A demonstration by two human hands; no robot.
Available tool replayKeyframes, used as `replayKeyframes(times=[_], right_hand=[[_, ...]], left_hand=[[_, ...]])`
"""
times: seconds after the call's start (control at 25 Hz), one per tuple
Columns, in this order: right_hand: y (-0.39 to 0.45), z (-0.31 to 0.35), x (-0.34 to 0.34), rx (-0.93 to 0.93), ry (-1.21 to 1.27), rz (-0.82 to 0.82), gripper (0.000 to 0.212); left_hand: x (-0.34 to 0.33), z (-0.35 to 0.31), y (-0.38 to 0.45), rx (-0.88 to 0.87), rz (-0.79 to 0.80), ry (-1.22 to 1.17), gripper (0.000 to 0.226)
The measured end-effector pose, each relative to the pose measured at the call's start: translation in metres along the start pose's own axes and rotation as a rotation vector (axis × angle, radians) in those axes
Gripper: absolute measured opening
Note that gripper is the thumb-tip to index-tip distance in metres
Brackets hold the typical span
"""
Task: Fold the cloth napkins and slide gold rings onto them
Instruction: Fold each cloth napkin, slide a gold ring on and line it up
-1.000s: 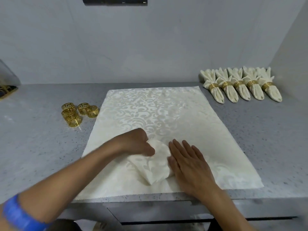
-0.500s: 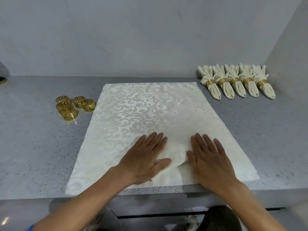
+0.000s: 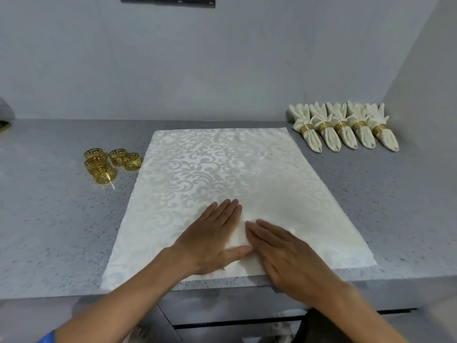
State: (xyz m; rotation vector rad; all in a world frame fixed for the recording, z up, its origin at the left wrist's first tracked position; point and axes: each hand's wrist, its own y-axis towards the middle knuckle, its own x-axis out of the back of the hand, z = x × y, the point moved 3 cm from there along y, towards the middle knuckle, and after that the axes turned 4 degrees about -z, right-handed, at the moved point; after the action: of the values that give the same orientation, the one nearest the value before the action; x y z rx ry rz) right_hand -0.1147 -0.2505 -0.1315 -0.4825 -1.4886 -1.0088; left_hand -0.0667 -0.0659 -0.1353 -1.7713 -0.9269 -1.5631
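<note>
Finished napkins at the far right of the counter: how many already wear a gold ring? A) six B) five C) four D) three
B: five finished napkins lie in a row by the right wall, each with its own gold ring around the middle, while loose rings wait on the left of the counter.

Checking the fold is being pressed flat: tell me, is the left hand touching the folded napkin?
Touching. The head view shows the left hand lying flat, its thumb pressed on the folded napkin.
</note>
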Motion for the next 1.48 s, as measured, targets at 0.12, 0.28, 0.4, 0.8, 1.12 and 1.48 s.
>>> replayKeyframes(times=[0.12, 0.28, 0.4, 0.8, 1.12, 1.48], right_hand=[[0.004, -0.003, 0.005, -0.038, 0.077, -0.022, 0.046], [0.000, -0.003, -0.001, -0.052, 0.101, -0.015, 0.047], [0.004, -0.002, -0.002, -0.075, 0.102, -0.100, 0.047], [0.011, -0.014, 0.007, -0.104, -0.006, -0.158, 0.040], [0.026, -0.070, 0.028, -0.358, 0.473, 0.046, 0.014], [0.029, -0.075, 0.023, -0.389, 0.517, -0.004, 0.015]], left_hand=[[0.008, 0.001, -0.005, -0.040, 0.026, -0.033, 0.102], [0.020, -0.005, -0.026, -0.131, -0.054, -0.058, 0.082], [0.023, -0.015, -0.037, -0.066, -0.163, -0.152, 0.069], [0.027, -0.017, -0.026, 0.096, -0.304, -0.114, 0.022], [0.037, 0.025, 0.003, 0.492, -0.129, -0.877, 0.027], [0.031, 0.024, 0.002, 0.326, -0.305, -0.749, 0.036]])
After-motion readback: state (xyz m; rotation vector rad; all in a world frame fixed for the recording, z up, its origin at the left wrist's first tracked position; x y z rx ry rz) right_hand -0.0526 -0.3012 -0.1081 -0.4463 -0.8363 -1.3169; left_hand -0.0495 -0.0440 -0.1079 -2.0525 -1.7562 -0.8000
